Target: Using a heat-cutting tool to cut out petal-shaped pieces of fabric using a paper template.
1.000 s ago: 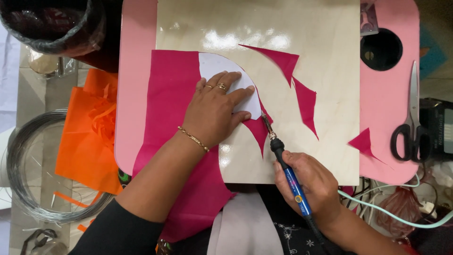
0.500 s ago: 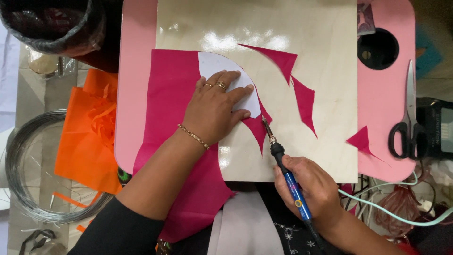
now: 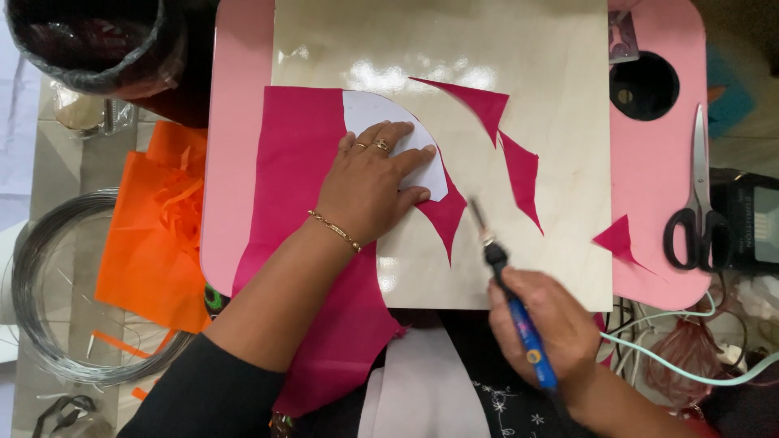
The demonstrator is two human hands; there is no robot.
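Pressing the white curved template (image 3: pixel 388 122) flat on the magenta fabric (image 3: pixel 296 186) near the left edge of the wooden board (image 3: pixel 535 49), the left hand (image 3: pixel 365 191) has its fingers spread wide, while the right hand (image 3: pixel 548 324) has its fingers wrapped round a blue-handled hot cutting tool (image 3: pixel 507 292), its tip lifted just right of the fabric's point. Judging by this, a clean cut needs firm template pressure and the tip run tight along the curve. No packages, labels or signs show on the pink counter (image 3: pixel 235 162); only black scissors (image 3: pixel 696 211) lie at its right edge.

Black sleeve, gold bracelet (image 3: pixel 334 229), gold rings (image 3: pixel 380 146) on left hand (image 3: pixel 369 191).
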